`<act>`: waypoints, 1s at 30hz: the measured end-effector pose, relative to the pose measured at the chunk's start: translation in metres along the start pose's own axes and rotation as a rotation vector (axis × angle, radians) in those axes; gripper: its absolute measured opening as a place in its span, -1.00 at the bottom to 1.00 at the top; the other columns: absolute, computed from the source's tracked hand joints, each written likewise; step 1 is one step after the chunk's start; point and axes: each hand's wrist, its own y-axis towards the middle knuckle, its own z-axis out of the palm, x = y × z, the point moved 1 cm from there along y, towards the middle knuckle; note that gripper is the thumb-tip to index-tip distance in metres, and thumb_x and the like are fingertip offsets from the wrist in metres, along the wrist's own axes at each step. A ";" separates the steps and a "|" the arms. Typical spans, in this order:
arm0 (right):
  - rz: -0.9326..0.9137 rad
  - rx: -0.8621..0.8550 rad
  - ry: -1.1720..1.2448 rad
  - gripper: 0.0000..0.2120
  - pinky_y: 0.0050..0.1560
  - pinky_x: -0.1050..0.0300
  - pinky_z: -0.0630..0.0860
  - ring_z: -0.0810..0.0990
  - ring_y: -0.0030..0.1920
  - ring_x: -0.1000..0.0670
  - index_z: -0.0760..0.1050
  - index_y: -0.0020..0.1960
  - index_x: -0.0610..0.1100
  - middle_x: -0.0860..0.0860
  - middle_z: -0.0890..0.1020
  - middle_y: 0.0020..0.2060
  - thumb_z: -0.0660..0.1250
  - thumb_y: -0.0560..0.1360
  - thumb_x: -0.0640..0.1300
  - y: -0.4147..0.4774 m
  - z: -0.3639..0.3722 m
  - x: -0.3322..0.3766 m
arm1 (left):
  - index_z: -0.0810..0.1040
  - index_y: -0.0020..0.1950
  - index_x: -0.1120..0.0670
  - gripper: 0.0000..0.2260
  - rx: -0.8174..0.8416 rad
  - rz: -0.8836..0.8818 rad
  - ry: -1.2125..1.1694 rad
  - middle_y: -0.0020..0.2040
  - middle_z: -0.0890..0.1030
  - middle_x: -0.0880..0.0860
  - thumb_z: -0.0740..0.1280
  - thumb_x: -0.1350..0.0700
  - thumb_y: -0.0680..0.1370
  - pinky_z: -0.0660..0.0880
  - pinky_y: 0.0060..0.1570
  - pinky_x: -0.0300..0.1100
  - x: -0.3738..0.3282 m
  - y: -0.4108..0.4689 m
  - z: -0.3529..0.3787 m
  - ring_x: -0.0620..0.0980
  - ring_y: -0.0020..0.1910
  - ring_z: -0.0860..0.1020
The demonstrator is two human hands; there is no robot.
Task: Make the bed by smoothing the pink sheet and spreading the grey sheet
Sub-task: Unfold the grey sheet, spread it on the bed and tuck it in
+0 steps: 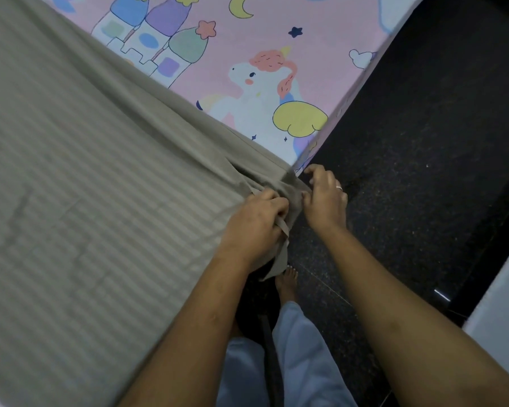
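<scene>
The grey striped sheet [86, 186] covers the left and lower part of the bed, with folds running toward its corner at the bed's edge. The pink sheet [241, 48], printed with castles, a moon and a unicorn, lies bare at the top. My left hand [256, 221] grips the bunched grey corner, and a strip of the cloth hangs below its fingers. My right hand [325, 198] is just to the right at the bed's edge, fingers curled, fingertips touching the grey cloth. A ring shows on one finger.
A dark speckled floor [423, 171] runs along the right of the bed. My bare foot [287, 282] and pale blue trouser legs [300, 353] stand close to the bed's side. A white object [503, 312] sits at the right edge.
</scene>
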 end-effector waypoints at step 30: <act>-0.349 0.192 -0.168 -0.80 -0.09 0.03 0.36 0.52 -0.06 -0.15 0.36 -0.18 -0.07 -0.04 0.54 -0.17 0.25 0.55 0.01 0.026 0.007 0.108 | 0.14 -0.37 -0.14 -0.53 -0.327 -0.108 -0.242 0.16 0.50 0.03 0.32 0.34 0.37 0.40 -0.03 -0.26 0.018 -0.055 0.020 -0.01 0.06 0.50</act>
